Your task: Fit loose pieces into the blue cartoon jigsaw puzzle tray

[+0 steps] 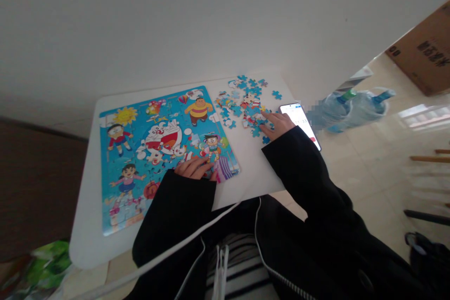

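Note:
A colourful cartoon jigsaw board (154,145) lies on the left half of a small white table (246,168). My left hand (195,168) rests flat on the board's near right part, fingers spread over the pieces. A heap of loose blue puzzle pieces (242,101) lies at the table's far right. My right hand (278,124) reaches into the near edge of that heap, fingertips on the pieces; whether it grips one is hidden. Both arms wear black sleeves.
A phone (301,122) with a lit screen lies at the table's right edge beside my right hand. Large water bottles (351,108) lie on the tiled floor to the right, a cardboard box (425,51) beyond them. A green bag (49,262) sits lower left.

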`<state>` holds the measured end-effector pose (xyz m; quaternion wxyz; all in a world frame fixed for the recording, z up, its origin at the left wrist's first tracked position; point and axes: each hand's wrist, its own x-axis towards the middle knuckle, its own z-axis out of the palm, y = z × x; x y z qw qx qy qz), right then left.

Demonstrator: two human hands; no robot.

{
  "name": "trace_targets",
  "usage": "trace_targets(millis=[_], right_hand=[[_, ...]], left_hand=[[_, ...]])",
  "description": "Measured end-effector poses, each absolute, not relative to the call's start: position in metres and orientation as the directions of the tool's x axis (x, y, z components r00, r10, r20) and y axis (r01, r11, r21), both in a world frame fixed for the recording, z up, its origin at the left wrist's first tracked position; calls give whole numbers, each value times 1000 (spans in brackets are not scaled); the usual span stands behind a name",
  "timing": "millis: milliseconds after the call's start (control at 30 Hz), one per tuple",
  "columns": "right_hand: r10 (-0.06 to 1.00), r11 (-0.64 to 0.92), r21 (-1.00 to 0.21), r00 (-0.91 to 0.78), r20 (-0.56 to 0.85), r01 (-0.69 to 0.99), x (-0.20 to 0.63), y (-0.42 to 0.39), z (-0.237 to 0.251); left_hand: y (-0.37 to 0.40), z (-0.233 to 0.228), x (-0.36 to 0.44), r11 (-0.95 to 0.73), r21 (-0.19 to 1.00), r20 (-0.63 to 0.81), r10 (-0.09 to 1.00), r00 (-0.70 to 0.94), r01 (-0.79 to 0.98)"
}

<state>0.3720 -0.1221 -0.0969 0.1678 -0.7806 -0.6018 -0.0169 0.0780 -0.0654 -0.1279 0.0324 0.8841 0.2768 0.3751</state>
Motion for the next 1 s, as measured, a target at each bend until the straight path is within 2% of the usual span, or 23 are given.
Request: trace_targets(millis=[167, 267, 333, 467, 600, 667, 733, 867, 1000], right_hand=[[929, -153, -314, 245, 277, 937, 371, -145, -95], [970, -27, -352, 109, 216, 936, 371, -155, -99], [974, -25, -354, 103, 204, 935, 372, -155, -99], [946, -138, -269, 208, 250, 953, 380, -138, -90], [979, -130, -173, 155, 136, 976, 389, -113, -88], [984, -129, -161, 146, 99, 978, 393, -110, -88], [975, -152, -173, 176, 138, 973, 397, -116, -86], [910, -231, -200, 284, 302, 952, 399, -149, -78], [886, -227, -218, 294, 359, 949, 387, -178, -80]], left_hand=[[-65, -127, 78, -842, 266, 635, 519, 572, 469], [-66, -127, 78, -834, 269, 628, 531, 569, 482], [-67, -127, 78, -831, 275, 618, 538, 574, 483], [-67, -126, 77, -822, 295, 582, 559, 591, 487], [-67, -125, 76, -816, 300, 569, 569, 594, 494], [-66, -125, 77, -824, 293, 586, 555, 590, 484], [-66, -125, 77, -833, 286, 607, 540, 583, 474], [-67, -124, 79, -816, 290, 600, 562, 570, 500], [-68, -123, 79, -806, 295, 590, 576, 566, 513]])
